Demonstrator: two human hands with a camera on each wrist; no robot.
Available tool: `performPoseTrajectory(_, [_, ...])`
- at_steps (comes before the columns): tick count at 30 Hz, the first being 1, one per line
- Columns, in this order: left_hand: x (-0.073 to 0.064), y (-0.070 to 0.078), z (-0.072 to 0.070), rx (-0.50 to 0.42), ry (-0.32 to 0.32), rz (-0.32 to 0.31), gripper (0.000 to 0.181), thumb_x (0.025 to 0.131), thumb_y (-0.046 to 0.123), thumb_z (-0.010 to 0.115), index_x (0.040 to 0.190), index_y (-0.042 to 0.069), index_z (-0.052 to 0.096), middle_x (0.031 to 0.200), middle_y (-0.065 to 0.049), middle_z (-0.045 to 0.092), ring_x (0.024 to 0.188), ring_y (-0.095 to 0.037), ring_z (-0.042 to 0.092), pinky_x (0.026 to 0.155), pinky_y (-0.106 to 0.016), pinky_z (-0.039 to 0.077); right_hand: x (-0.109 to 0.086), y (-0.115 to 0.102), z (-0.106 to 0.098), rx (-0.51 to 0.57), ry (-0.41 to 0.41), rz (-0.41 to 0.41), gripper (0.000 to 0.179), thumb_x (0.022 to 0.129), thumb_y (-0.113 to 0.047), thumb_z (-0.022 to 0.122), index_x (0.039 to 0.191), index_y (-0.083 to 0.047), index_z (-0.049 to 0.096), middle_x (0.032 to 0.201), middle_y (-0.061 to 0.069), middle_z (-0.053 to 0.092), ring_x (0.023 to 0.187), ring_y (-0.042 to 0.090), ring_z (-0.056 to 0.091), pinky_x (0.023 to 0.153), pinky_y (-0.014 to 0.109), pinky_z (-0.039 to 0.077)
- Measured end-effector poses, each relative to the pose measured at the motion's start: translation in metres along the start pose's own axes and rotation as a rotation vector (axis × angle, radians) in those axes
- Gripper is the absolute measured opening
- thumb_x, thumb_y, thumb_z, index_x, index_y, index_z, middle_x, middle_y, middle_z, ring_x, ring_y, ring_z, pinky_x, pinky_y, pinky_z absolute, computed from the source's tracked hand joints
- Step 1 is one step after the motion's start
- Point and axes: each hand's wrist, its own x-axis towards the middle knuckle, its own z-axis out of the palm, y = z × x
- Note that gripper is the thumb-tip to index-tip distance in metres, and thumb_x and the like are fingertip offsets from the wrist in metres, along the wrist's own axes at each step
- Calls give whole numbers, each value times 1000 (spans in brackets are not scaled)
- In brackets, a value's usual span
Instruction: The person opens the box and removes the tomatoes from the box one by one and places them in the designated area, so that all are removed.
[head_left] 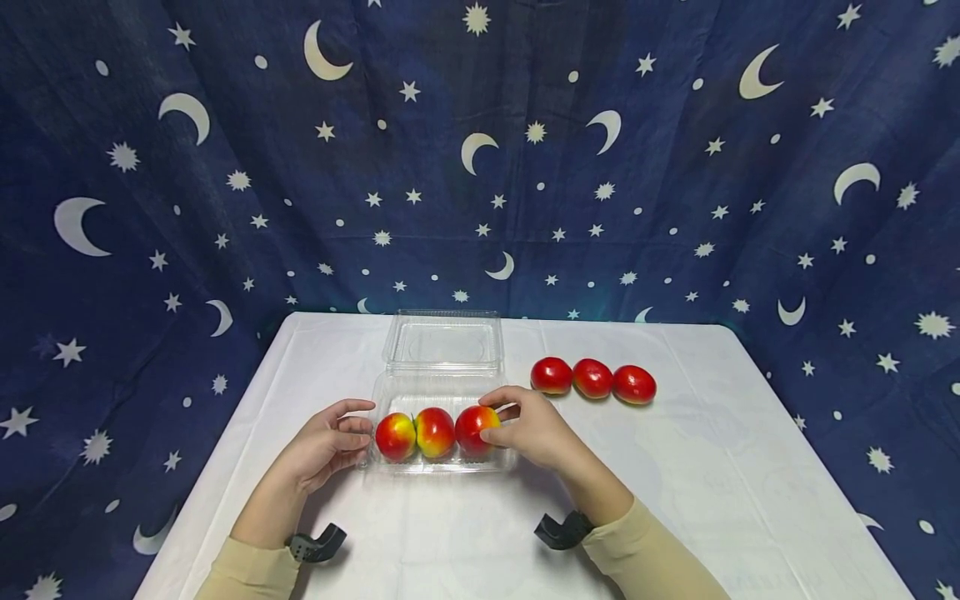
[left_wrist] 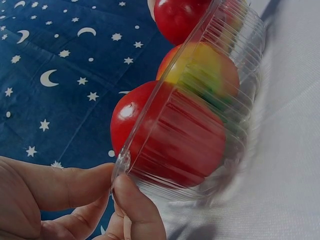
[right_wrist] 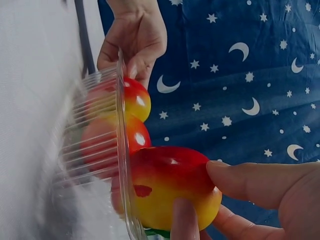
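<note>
A clear plastic clamshell box (head_left: 442, 468) lies with its lid (head_left: 444, 342) folded back away from me. Along its front part sit a left fruit (head_left: 394, 437), a middle fruit (head_left: 434, 432) and a right fruit (head_left: 476, 428), all shiny red and yellow. My left hand (head_left: 335, 442) pinches the box's left rim between thumb and fingers, as the left wrist view shows. My right hand (head_left: 528, 425) grips the right fruit, thumb on the near side and fingers on the far side. In the right wrist view this fruit (right_wrist: 170, 185) stands partly above the rim.
Three red fruits (head_left: 592, 379) lie in a row on the white-covered table (head_left: 675, 500), right of the box. Dark blue cloth (head_left: 420, 158) with moons and stars hangs behind and at both sides. Black wrist mounts (head_left: 318, 543) sit at both wrists.
</note>
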Motion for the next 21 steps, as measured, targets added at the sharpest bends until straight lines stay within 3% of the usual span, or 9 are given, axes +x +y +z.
performPoseTrajectory(21, [-1,1,1,3,4,-1,65,97,-3,66,156,-1,39,101,1,67,81,-13,67,77,-22,64,-8,10,-28,241,-33,-26,43,88,-4,83,130,-3,71,126,19,72,106,28,72,82,39,68])
